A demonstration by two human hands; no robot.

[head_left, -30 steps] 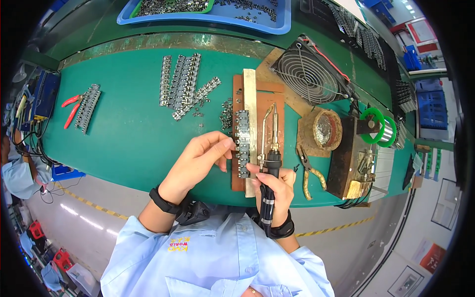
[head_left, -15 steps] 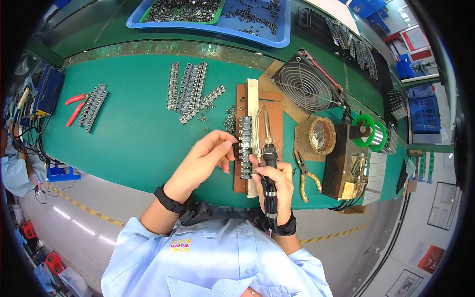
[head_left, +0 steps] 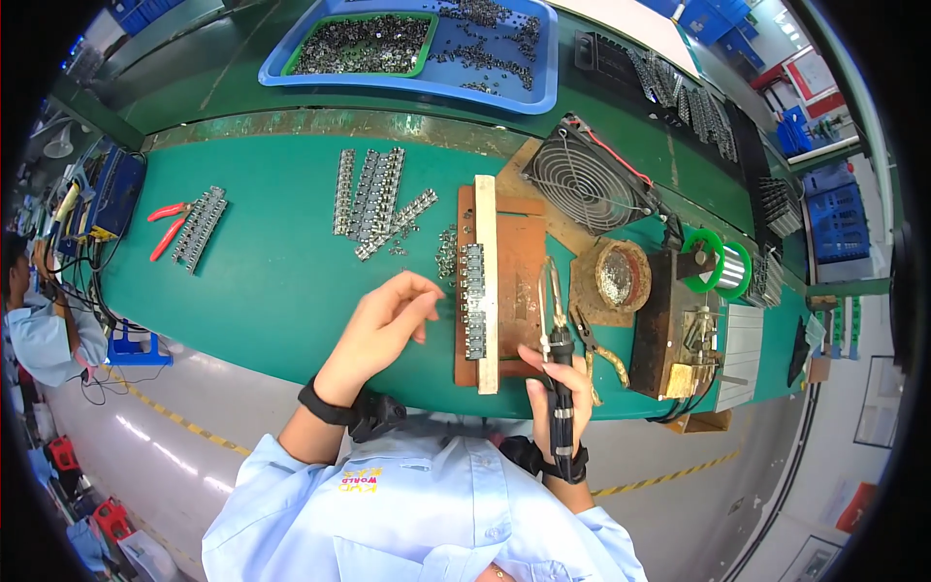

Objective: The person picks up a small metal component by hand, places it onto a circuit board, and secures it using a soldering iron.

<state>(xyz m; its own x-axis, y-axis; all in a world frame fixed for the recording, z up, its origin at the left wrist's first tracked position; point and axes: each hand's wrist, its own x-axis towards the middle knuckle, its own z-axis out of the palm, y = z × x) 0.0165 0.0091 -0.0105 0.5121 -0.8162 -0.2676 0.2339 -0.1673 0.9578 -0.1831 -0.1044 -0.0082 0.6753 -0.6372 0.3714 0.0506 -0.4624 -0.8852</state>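
My right hand grips a black soldering iron, with a thin metal tube alongside its tip; the iron points away from me, right of the wooden fixture. That fixture is a reddish-brown board with a pale wooden bar across it. Along the bar's left side lies a strip of small dark and metal parts. My left hand hovers left of the strip, fingers curled in; anything between its fingertips is too small to make out. Small loose metal parts lie just beyond its fingertips.
Several finished-looking strips lie mid-table; red-handled pliers lie beside another at left. To the right stand a fan, a round pot, more pliers and a solder spool. A blue tray sits at the back.
My right hand has drawn the soldering iron away from the strip, to the right and toward me. My left hand has moved slightly left and back from the strip's edge.
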